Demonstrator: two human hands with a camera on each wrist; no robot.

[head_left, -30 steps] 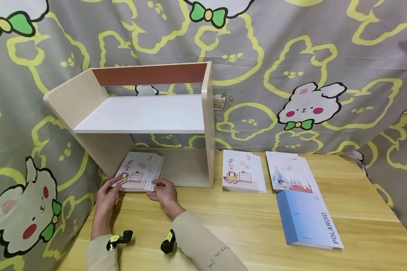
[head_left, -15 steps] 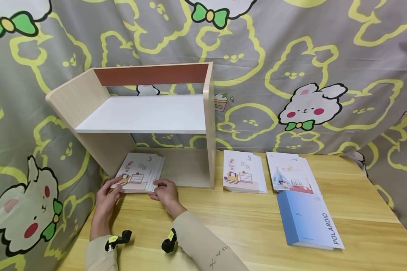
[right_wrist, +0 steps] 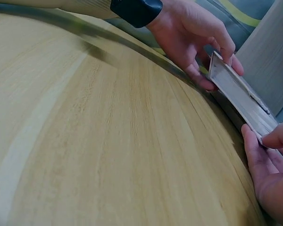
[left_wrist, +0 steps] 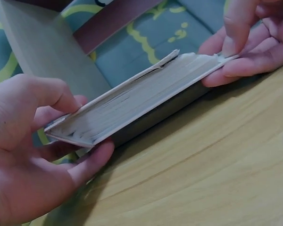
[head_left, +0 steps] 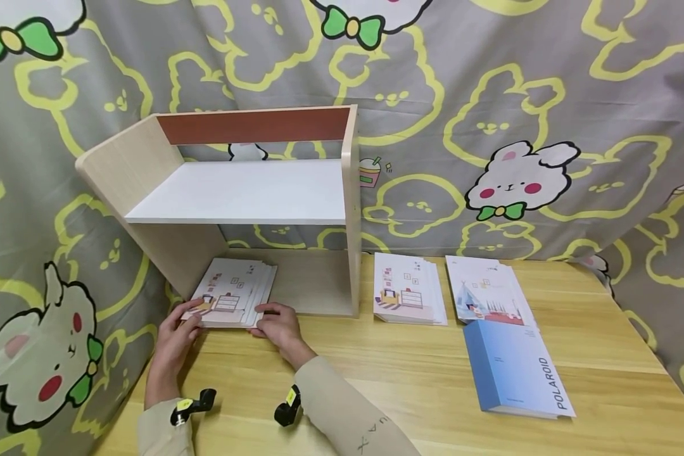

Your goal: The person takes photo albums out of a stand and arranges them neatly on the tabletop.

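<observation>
A white book with a drawn room on its cover lies face up at the left of the lower shelf of a small wooden bookshelf. Its near end sticks out past the shelf's front edge. My left hand pinches the near left corner, thumb above and fingers beneath. The right hand pinches the near right corner likewise. In the left wrist view the book's page edge faces me, tilted in the picture, held at both ends. The right wrist view shows the same book between both hands.
The bookshelf's white upper shelf is above the hands, its right side panel beside the lower bay. On the table to the right lie a similar illustrated book, a tent-picture book and a thick blue book overlapping it.
The book has slid slightly toward me and left, its near edge further out over the shelf front. My left hand moved with it; both hands keep their hold.
</observation>
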